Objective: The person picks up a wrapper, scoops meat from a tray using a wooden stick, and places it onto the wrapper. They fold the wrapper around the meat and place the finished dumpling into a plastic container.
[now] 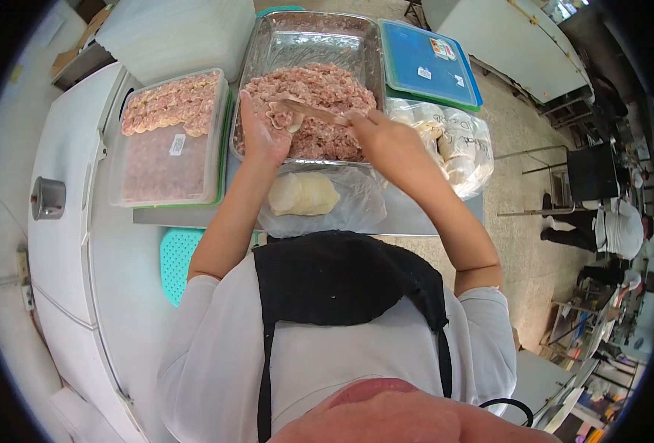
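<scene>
My left hand (262, 139), at the near left of the metal tray, cups a dumpling (285, 118) of thin wrapper with meat in it. In my right hand (389, 144) is a flat wooden spatula (313, 111), its tip touching the dumpling. Minced meat (334, 85) fills the near part of the deep metal tray (308, 44) below both hands. A stack of pale round wrappers (302, 193) lies on a clear plastic bag (360, 203) between the tray and my apron.
On the left, a plastic container (149, 166) holds rows of dumplings. Stacked white trays (175, 37) stand behind it. At right are a blue-lidded container (415, 59) and bagged wrappers (463, 151). A turquoise stool (175, 266) sits below. A person (618, 229) stands far right.
</scene>
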Demonstrator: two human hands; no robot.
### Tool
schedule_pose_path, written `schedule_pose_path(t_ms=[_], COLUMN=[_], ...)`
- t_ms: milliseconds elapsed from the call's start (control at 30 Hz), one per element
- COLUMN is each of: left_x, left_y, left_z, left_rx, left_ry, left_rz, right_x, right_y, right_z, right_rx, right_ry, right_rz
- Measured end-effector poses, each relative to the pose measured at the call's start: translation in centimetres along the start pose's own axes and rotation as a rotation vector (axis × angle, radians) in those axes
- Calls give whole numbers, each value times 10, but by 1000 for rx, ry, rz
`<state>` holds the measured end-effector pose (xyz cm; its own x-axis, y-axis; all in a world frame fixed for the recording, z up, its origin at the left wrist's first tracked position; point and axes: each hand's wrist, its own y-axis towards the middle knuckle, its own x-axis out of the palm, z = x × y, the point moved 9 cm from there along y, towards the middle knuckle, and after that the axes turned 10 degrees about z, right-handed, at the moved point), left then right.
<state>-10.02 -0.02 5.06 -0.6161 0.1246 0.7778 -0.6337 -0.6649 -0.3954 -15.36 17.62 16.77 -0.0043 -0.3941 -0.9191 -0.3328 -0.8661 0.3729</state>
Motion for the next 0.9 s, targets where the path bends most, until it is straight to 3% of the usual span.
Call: schedule_pose_path(t_ms=[67, 133, 267, 467, 533, 567, 633, 667, 733, 767, 833, 900], left_x=[6, 16, 12, 16, 40, 45, 62, 64, 85, 87, 97, 85], left_y=[-5, -18, -17, -11, -17, -25, -48, -47, -63, -64, -69, -62], left_z=[-3, -9, -11, -6, 3, 4, 1, 0, 18, 21, 5, 6], left_rx=[6, -68, -22, 23, 105, 111, 243, 244, 834, 838, 716, 677], left_ry=[-29, -60, -143, -198, -13, -10, 586, 587, 1261, 1264, 1381, 1457], left_rz=[17, 42, 141, 154, -218, -216, -245, -243, -283, -279, -515, -465], right_x=[7, 27, -5, 8, -8, -8, 26, 20, 13, 9, 3, 9], right_y=[-2, 0, -1, 5, 9, 9, 6, 6, 2, 1, -2, -4], right_z=[7, 26, 21, 50, 81, 88, 105, 105, 92, 91, 86, 82], right_rx=[-57, -109, -63, -158, 25, 21, 209, 208, 160, 154, 60, 64], right_ry=[89, 94, -6, 374, 683, 689, 793, 795, 844, 848, 839, 845], right_rz=[97, 34, -23, 148, 218, 220, -109, -110, -275, -275, -291, -335])
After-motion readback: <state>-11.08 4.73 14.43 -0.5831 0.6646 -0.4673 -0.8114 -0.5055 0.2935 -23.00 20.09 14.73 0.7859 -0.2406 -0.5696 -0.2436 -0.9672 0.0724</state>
